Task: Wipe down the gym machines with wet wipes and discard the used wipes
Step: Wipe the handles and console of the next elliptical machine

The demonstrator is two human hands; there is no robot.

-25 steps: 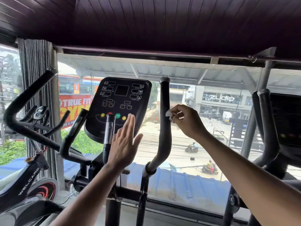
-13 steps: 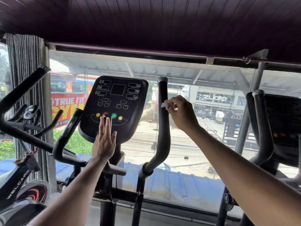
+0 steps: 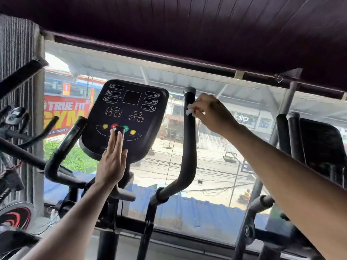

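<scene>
Far left: black spin bike handlebars with a small grey display [image 3: 16, 114], blurred, in front of a grey ribbed pillar [image 3: 16, 72]. Next, red "TRUE FIT GYM" banner [image 3: 65, 115] outside the window. Black curved left handle of the elliptical [image 3: 62, 152] rises beside the black console panel with four coloured round buttons [image 3: 129, 117]. Left hand [image 3: 112, 162] is flat, fingers straight and together, fingertips up against a short black centre post [image 3: 118, 130] in front of the console's lower edge; contact unclear. Black foam-covered right handle [image 3: 189, 139] stands upright. Right hand [image 3: 210, 111] pinches a small crumpled white wet wipe [image 3: 189, 111] against the handle's upper section, just below the cap. Far right: second black machine's handles and console [image 3: 319, 147].
</scene>
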